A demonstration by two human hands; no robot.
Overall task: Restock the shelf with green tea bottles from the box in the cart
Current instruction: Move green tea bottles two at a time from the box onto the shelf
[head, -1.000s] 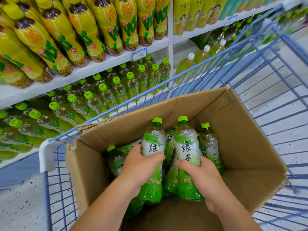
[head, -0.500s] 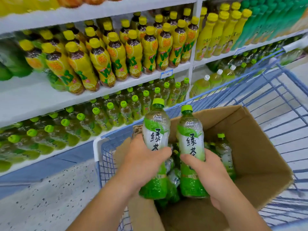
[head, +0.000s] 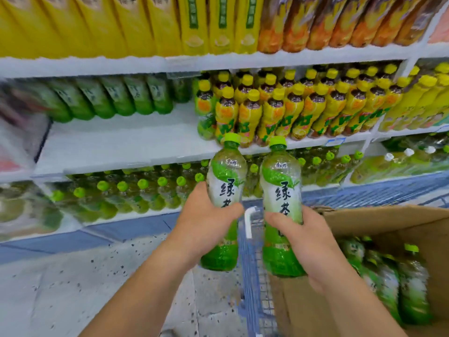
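Observation:
My left hand [head: 202, 226] grips one green tea bottle [head: 226, 181] upright, and my right hand [head: 305, 239] grips a second green tea bottle [head: 280, 188] beside it. Both bottles are raised above the cart's left rim, in front of the shelves. The cardboard box [head: 379, 222] sits in the blue wire cart [head: 252, 276] at the lower right, with several more green tea bottles [head: 401, 283] lying inside. The middle shelf [head: 121, 142] has a wide bare stretch at its front left, with a row of green tea bottles [head: 126, 96] at the back.
Yellow-capped lemon tea bottles [head: 298, 108] fill the middle shelf's right side. Green-capped bottles [head: 126, 193] crowd the lower shelf. Yellow and orange bottles [head: 218, 23] line the top shelf. Speckled floor [head: 85, 288] lies between me and the shelving. The picture is blurred by motion.
Both hands have lifted their bottles out of the box and carried them up and left toward the shelves. The view has swung left and up, so the box now sits at the lower right.

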